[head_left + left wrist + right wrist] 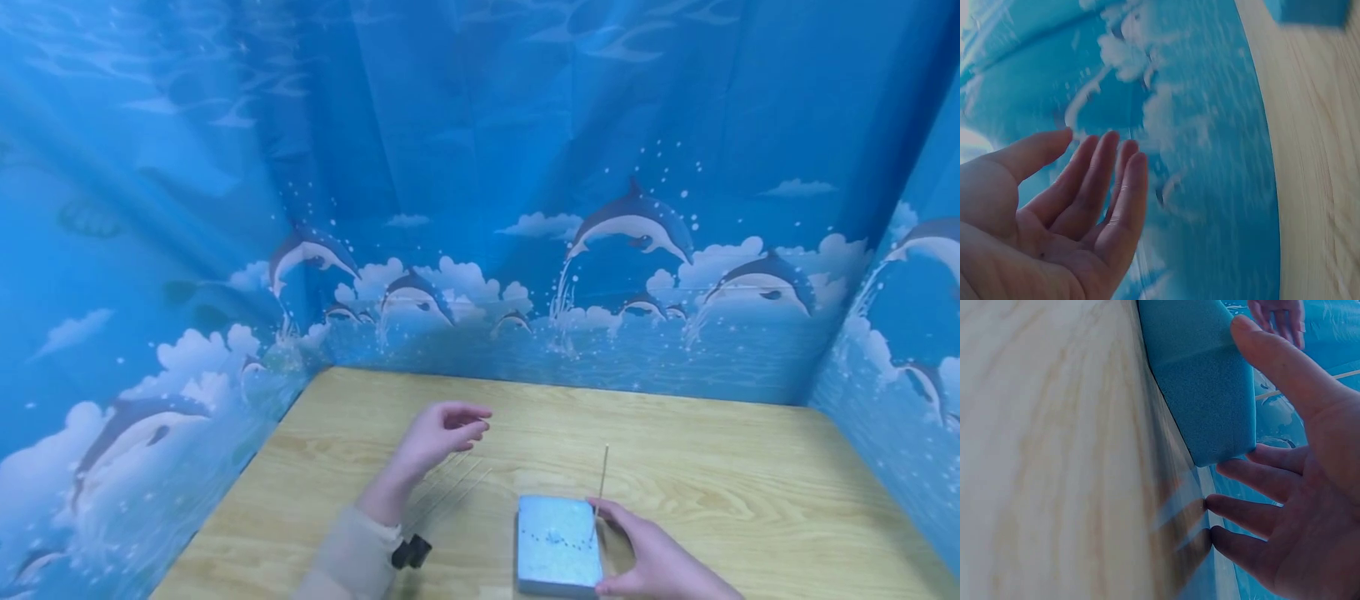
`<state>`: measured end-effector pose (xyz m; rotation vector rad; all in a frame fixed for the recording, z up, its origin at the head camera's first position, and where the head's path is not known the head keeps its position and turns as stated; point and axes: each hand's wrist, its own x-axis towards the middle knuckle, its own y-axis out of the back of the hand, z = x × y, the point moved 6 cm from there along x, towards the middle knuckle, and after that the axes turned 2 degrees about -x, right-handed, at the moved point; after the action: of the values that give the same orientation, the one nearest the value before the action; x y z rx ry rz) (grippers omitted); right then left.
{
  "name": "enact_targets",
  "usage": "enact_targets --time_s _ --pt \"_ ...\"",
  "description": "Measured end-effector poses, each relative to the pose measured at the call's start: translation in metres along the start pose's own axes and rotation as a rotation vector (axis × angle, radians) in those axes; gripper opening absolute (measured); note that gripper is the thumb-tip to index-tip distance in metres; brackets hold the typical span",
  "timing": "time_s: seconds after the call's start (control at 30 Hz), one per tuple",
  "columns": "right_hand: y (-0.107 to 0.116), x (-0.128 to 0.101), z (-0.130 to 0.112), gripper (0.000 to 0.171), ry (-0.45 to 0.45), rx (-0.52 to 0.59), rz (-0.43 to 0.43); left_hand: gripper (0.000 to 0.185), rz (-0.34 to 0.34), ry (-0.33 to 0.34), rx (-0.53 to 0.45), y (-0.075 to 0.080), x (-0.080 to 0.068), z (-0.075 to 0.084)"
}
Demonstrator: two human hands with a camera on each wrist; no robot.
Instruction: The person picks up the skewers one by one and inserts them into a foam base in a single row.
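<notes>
A light-blue foam block (555,567) lies on the table, with a line of small dark holes across its top. One thin wooden stick (604,475) stands nearly upright at its right edge. My right hand (645,550) holds the block's right side, thumb at the near corner and fingertips at the far one. In the right wrist view, the thumb and fingers span the foam's side. My left hand (442,433) hovers left of the block, fingers loosely bent; its palm (1054,256) holds nothing in the left wrist view. Several thin sticks (468,487) lie beneath it.
The wood-grain table (720,467) is bordered by a blue curtain (480,208) printed with dolphins and clouds, at the back and both sides. A small black object (411,552) sits at the left wrist, by the sleeve cuff.
</notes>
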<state>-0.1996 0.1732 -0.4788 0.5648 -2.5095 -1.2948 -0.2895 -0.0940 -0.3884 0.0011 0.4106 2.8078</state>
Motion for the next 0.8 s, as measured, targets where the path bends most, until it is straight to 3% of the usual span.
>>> enact_targets --time_s 0.17,0.3,0.5,0.8 --pt "0.0 0.001 0.0 0.105 -0.003 0.007 -0.001 0.028 0.074 0.062 0.118 0.033 0.005 -0.017" --pt "0.0 0.002 0.0 0.104 -0.006 0.02 -0.011 0.025 0.121 0.108 0.18 0.051 0.006 -0.03" --pt "-0.001 0.001 -0.002 0.103 0.02 -0.006 0.001 0.021 0.139 0.174 0.229 0.063 0.005 -0.047" --pt "0.0 0.001 0.001 0.104 -0.009 0.037 -0.021 0.026 0.07 0.226 0.198 0.07 0.012 -0.068"
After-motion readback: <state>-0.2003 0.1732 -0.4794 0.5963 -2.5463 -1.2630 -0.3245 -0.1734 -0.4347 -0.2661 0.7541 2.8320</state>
